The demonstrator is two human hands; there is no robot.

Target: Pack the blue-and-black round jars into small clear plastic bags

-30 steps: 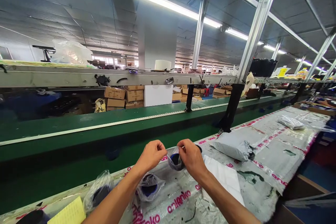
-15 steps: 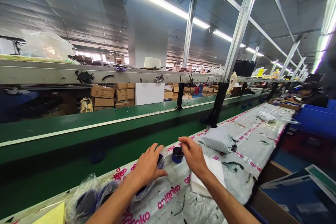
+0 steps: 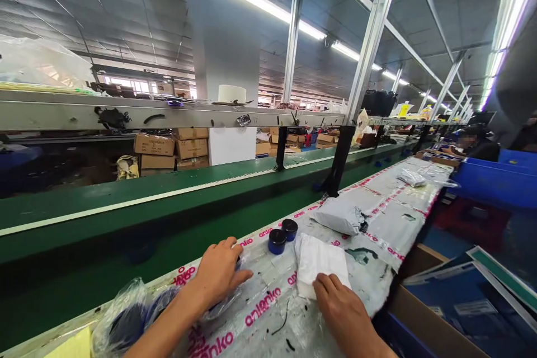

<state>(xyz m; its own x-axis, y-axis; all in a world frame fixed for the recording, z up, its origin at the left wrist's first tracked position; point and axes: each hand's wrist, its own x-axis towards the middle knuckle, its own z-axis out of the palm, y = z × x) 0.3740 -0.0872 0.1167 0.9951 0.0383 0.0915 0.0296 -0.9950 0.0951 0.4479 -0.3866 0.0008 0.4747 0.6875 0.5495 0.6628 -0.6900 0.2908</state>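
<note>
My left hand [image 3: 222, 271] is curled around a dark round container [image 3: 239, 260], mostly hidden behind the fingers, with clear plastic beneath it. The fingers of my right hand [image 3: 342, 305] are closed on the near edge of a stack of thin white sheets [image 3: 321, 260]; the thumb is hidden. Just left of the stack, two small dark blue round containers with black tops stand side by side: a nearer one [image 3: 277, 241] and a farther one [image 3: 289, 229]. More dark round pieces in clear plastic bags [image 3: 128, 321] lie beside my left forearm.
Printed plastic sheeting [image 3: 262, 310] covers the bench. A grey-white plastic packet [image 3: 338, 215] lies farther along it. Beyond runs a green conveyor [image 3: 188, 229] with dark posts. To the right are an open carton [image 3: 440, 313] and blue bins [image 3: 482, 182]; a person sits farther off.
My right hand has left the dark blue container, now beside a second one, and come back onto the white sheets. The view has turned slightly; my left hand keeps its pose.
</note>
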